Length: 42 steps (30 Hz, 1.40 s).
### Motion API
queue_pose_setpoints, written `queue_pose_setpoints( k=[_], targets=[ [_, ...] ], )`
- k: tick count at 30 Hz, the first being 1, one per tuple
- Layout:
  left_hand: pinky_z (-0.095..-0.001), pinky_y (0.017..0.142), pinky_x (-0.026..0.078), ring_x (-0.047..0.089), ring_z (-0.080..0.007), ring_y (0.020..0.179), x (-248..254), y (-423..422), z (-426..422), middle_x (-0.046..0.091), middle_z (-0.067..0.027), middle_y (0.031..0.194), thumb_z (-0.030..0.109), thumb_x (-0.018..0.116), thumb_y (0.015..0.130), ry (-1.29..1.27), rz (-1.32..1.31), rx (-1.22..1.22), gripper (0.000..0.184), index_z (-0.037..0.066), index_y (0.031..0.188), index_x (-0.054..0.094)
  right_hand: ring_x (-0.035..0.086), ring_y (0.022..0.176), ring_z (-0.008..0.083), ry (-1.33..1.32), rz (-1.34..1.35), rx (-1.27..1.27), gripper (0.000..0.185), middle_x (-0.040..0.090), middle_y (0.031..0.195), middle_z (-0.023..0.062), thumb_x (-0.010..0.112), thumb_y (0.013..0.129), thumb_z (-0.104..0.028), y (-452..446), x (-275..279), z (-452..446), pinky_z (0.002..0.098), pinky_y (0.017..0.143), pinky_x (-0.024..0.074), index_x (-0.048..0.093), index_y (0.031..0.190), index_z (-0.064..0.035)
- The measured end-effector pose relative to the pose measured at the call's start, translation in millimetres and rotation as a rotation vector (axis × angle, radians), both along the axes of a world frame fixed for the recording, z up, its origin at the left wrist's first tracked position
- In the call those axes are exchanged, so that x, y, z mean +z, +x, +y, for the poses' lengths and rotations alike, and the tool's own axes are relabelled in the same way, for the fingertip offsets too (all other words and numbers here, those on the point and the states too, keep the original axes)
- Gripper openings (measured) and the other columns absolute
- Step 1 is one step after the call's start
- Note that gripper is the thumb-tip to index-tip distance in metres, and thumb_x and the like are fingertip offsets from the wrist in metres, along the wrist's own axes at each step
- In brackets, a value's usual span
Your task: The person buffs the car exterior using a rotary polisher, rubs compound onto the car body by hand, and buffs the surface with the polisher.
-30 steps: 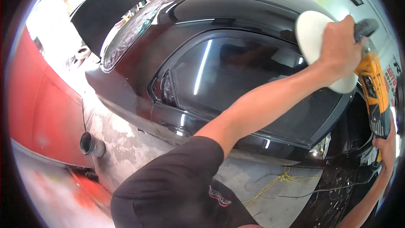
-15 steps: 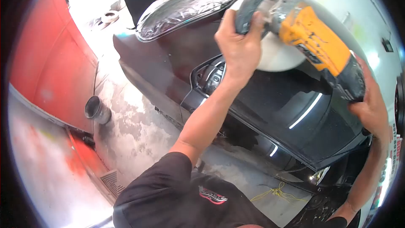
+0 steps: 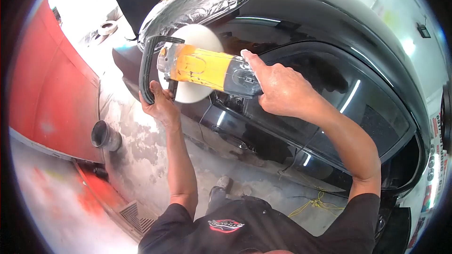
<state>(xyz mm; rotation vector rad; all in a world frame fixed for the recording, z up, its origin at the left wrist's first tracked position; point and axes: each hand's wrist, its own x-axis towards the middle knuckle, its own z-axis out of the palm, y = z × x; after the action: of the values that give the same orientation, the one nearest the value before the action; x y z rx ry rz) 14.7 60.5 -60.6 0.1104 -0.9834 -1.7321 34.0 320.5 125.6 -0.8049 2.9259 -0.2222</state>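
Left of centre in the frame, I'm holding the yellow polisher (image 3: 202,67) before the black car (image 3: 287,0), its long axis running nearly crosswise; my left hand (image 3: 162,108) is gripping the looped handle (image 3: 147,68), nearer the white pad (image 3: 202,34), my right hand (image 3: 287,87) clasping the dark rear end (image 3: 241,79).

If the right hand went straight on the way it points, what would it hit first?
Probably the polisher's yellow body, just ahead of the dark rear end that the right hand grips; beyond that, depth is unclear.

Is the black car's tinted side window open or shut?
Shut: dark glass fills the window frame, with a bright white reflection on it.
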Motion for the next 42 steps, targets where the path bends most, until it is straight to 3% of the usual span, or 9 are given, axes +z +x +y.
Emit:
queue_pose_setpoints(
  k=[14,18,20,23,28,34,36,39,42],
  targets=[
    [-0.0204,0.052,0.041,0.051,-0.0037,0.059,126,21,130,0.057,0.0016,0.071,0.003,0.072,0.092,-0.384,-0.033,-0.236,0.015,0.002,0.085,0.059,0.068,0.084,0.0493,-0.51,0.141,-0.299,0.097,0.068,0.091,0.0311,0.066,0.07,0.0,100,-16,157,0.052,0.083,0.0514,0.022,0.156,-0.01],
    [-0.0266,0.066,0.051,0.063,-0.0099,0.076,165,25,206,0.069,-0.0052,0.086,0.002,0.079,0.084,-0.808,0.163,-0.136,0.017,-0.003,0.094,0.066,0.067,0.113,0.0331,-0.627,0.305,-0.511,0.099,0.066,0.12,0.0247,0.07,0.066,0.006,156,-35,207,0.0406,0.1,0.0485,0.031,0.155,-0.011],
    [-0.0295,0.068,0.053,0.068,-0.0147,0.075,182,26,247,0.071,-0.0112,0.083,0.006,0.084,0.071,-0.87,0.231,-0.219,0.031,0.0,0.094,0.065,0.051,0.128,0.0217,-0.748,0.306,-0.717,0.095,0.056,0.136,0.0114,0.07,0.063,0.006,182,-40,222,0.0361,0.111,0.0359,0.036,0.151,-0.0042],
    [-0.0329,0.06,0.052,0.07,-0.0289,0.067,203,26,308,0.064,-0.0145,0.073,0.003,0.074,0.066,-0.892,0.391,-0.393,0.023,0.003,0.084,0.059,0.049,0.127,0.0244,-0.795,0.407,-0.883,0.095,0.054,0.136,0.0142,0.069,0.063,0.009,216,-66,255,0.0365,0.111,0.0339,0.036,0.15,-0.0031],
    [-0.0345,0.056,0.05,0.064,-0.032,0.059,212,17,367,0.059,-0.0142,0.064,0.0,0.073,0.066,-0.833,0.482,-0.584,0.021,0.003,0.079,0.056,0.047,0.129,0.0262,-0.784,0.537,-1.054,0.096,0.052,0.138,0.0172,0.071,0.061,0.011,231,-80,257,0.0381,0.112,0.0337,0.034,0.149,-0.0024],
    [-0.0359,0.058,0.052,0.066,-0.0327,0.062,194,15,279,0.064,-0.0127,0.071,0.002,0.073,0.063,-0.925,0.405,-0.286,0.023,0.005,0.082,0.059,0.048,0.13,0.0254,-0.791,0.405,-0.878,0.096,0.052,0.137,0.0171,0.072,0.066,0.01,204,-82,212,0.0401,0.111,0.0367,0.03,0.152,-0.004],
    [-0.0329,0.058,0.051,0.065,-0.0206,0.061,176,9,238,0.063,-0.0081,0.069,0.008,0.078,0.063,-0.846,0.309,-0.119,0.026,0.005,0.085,0.064,0.049,0.129,0.0244,-0.918,0.274,-0.803,0.094,0.051,0.138,0.0149,0.075,0.068,0.003,181,-81,185,0.0381,0.11,0.0381,0.031,0.151,-0.0027],
    [-0.0267,0.068,0.048,0.059,-0.0117,0.07,144,-6,177,0.063,-0.003,0.08,-0.012,0.071,0.071,-0.607,0.071,-0.065,0.02,0.001,0.086,0.066,0.061,0.121,0.0355,-0.827,0.072,-0.711,0.096,0.061,0.129,0.0231,0.074,0.072,-0.001,146,-79,159,0.0395,0.102,0.0462,0.025,0.155,-0.0042],
    [-0.0215,0.05,0.039,0.051,-0.008,0.057,147,2,140,0.058,-0.0033,0.067,-0.007,0.072,0.085,-0.61,0.036,-0.024,0.013,-0.001,0.087,0.06,0.067,0.093,0.051,-0.793,-0.03,-0.521,0.103,0.067,0.101,0.0341,0.066,0.072,-0.003,124,-77,139,0.0523,0.085,0.053,0.01,0.158,-0.0097]
  ],
)
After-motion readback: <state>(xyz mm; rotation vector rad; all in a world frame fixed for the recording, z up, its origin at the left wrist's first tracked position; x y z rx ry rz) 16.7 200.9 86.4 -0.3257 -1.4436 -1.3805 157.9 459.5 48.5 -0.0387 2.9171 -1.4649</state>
